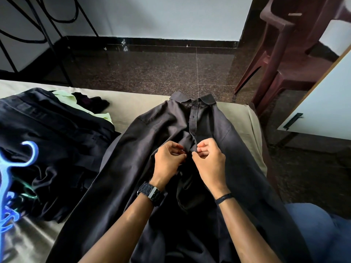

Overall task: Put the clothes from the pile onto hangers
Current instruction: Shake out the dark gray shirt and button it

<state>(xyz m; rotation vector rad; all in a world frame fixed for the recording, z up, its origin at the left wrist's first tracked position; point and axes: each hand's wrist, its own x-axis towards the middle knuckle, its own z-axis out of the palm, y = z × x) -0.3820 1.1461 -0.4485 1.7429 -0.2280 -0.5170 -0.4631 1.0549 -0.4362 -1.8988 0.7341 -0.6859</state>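
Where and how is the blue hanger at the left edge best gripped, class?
Probably by the neck just below the hook of the blue hanger, reaching from the right. It lies on the dark clothes pile with the hook clear and uppermost; its lower part is blurred among other hangers.

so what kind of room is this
Most likely a bedroom in a home. A dark shirt lies spread on a bed with a beige sheet, a pile of clothes and blue hangers sit beside it, and a plastic chair stands on the stone floor.

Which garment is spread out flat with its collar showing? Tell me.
The dark button-front shirt under both hands, collar toward the floor. The other clothes lie heaped in the pile at left.
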